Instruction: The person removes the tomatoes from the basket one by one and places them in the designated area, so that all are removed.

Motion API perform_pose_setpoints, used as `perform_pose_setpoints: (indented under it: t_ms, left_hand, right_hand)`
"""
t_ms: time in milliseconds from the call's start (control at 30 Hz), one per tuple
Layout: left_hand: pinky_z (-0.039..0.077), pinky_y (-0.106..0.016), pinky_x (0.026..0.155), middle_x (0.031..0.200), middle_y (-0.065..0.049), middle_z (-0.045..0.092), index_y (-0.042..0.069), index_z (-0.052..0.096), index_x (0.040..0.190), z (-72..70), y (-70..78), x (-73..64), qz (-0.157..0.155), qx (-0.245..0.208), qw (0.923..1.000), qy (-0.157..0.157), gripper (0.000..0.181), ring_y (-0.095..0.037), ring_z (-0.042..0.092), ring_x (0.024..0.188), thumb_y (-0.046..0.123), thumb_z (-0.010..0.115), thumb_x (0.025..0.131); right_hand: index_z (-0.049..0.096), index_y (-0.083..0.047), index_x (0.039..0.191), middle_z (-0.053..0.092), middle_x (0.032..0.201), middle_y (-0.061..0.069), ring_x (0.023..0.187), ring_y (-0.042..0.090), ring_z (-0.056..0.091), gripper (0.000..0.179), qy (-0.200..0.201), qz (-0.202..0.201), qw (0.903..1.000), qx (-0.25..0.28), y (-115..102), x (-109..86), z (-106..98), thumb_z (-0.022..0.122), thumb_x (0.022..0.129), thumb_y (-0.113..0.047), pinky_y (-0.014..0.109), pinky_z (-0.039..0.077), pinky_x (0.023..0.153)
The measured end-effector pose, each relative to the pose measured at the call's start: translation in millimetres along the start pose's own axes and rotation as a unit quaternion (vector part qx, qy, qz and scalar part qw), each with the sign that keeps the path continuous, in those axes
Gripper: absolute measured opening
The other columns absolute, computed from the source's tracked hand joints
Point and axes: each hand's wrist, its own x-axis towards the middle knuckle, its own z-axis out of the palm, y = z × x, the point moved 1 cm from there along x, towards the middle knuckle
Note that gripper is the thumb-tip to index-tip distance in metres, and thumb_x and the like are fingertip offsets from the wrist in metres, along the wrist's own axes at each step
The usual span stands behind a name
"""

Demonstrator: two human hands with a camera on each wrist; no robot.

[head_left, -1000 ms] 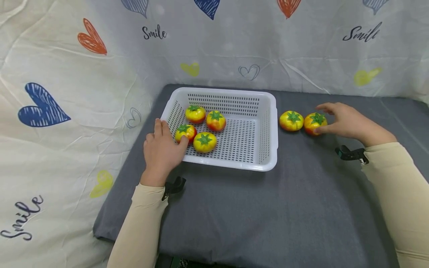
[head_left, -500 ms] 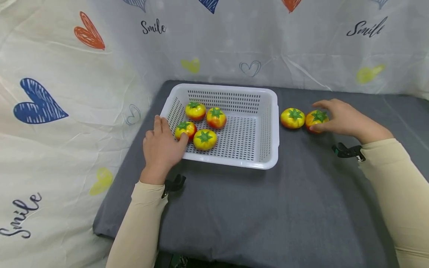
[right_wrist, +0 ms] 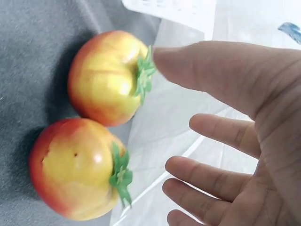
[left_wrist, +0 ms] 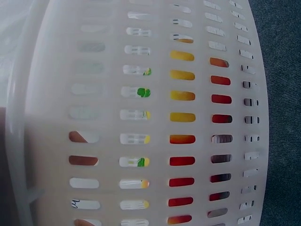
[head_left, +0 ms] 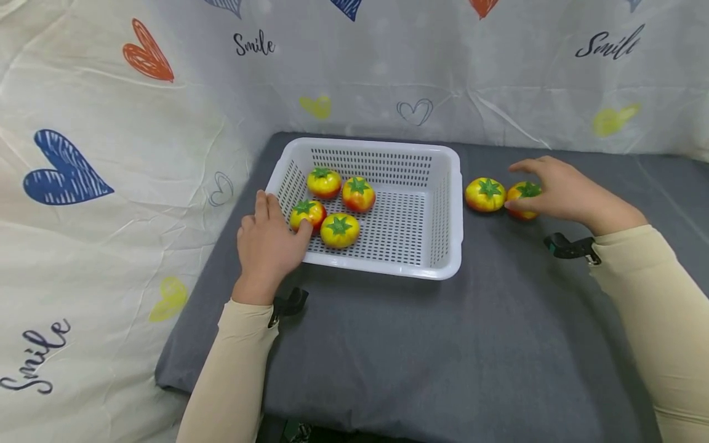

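The right hand (head_left: 570,194), fingers spread and empty, palm visible only from its wrist, nears two round red-yellow tomatoes (head_left: 485,195); straight-fingered left hand (head_left: 270,243) rests at nine o'clock on the white slotted plastic basket (head_left: 382,267).

I'm seeing a pale sheet (head_left: 354,67), bearing printed hearts (head_left: 65,175) and "Smile" lettering (head_left: 253,43), hanging behind a grey-covered counter (head_left: 421,351).

The tabletop (head_left: 421,351) was dark grey and cloth-covered, rounding off at about 8 o'clock. A white slotted basket (head_left: 399,224) stood directly on it between 10 and 11 o'clock, its long sides running roughly from 9 to 3. At about 1 o'clock, just beside the basket, lay a green-topped, yellow-and-red tomato (head_left: 485,195); a second tomato (head_left: 520,191) lay just beside it, nearer 2 o'clock.
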Motion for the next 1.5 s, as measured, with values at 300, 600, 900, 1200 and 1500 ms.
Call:
perform_pose_setpoints:
  t_ms: [300,600,900,1200,1500]
  left_hand:
    - [0.036,-0.063,0.106,0.173,-0.026,0.015,-0.006,0.021,0.164,-0.4,1.0,-0.5,-0.001,-0.004,1.0000,-0.001,0.090,-0.051,0.043,0.118,0.050,0.048,0.099]
    - [0.036,-0.062,0.106,0.173,-0.026,0.014,-0.006,0.021,0.164,-0.7,-1.3,-0.8,-0.003,-0.006,1.0000,0.002,0.091,-0.051,0.043,0.119,0.050,0.049,0.099]
    - [0.034,-0.063,0.109,0.173,-0.026,0.015,-0.006,0.021,0.164,-0.3,-1.3,-1.0,0.006,-0.005,1.0000,-0.002,0.090,-0.053,0.042,0.122,0.051,0.047,0.100]
    - [0.035,-0.063,0.108,0.173,-0.026,0.015,-0.005,0.022,0.164,-0.6,-0.5,-0.9,0.004,-0.004,1.0000,0.005,0.089,-0.051,0.043,0.121,0.050,0.048,0.099]
    - [0.035,-0.063,0.109,0.173,-0.027,0.015,-0.007,0.021,0.164,-0.6,-0.2,0.0,0.007,0.000,1.0000,-0.004,0.090,-0.052,0.043,0.122,0.049,0.048,0.099]
  right_hand:
    - [0.051,0.005,0.147,0.050,0.144,0.036,0.132,0.051,0.045,0.070,0.018,-0.019,0.9996,-0.007,-11.1,-0.7,-4.9,0.077,0.094,-0.033,0.070,0.037,0.106]
    - [0.048,0.005,0.150,0.048,0.147,0.035,0.133,0.051,0.044,0.074,0.009,-0.021,0.9997,-0.010,-27.3,1.0,-7.8,0.076,0.095,-0.038,0.070,0.037,0.107]
    - [0.047,0.004,0.152,0.044,0.150,0.035,0.137,0.051,0.041,0.075,0.006,-0.024,0.9997,-0.003,-39.1,2.1,-4.4,0.074,0.097,-0.040,0.070,0.033,0.111]
    - [0.048,0.003,0.152,0.045,0.151,0.034,0.138,0.051,0.041,0.076,0.015,-0.034,0.9993,-0.010,-49.1,6.1,-3.7,0.075,0.096,-0.040,0.070,0.033,0.112]
    - [0.048,0.001,0.152,0.046,0.152,0.033,0.136,0.049,0.043,0.076,0.008,-0.023,0.9997,-0.007,-64.1,11.3,-2.7,0.075,0.095,-0.040,0.071,0.035,0.112]
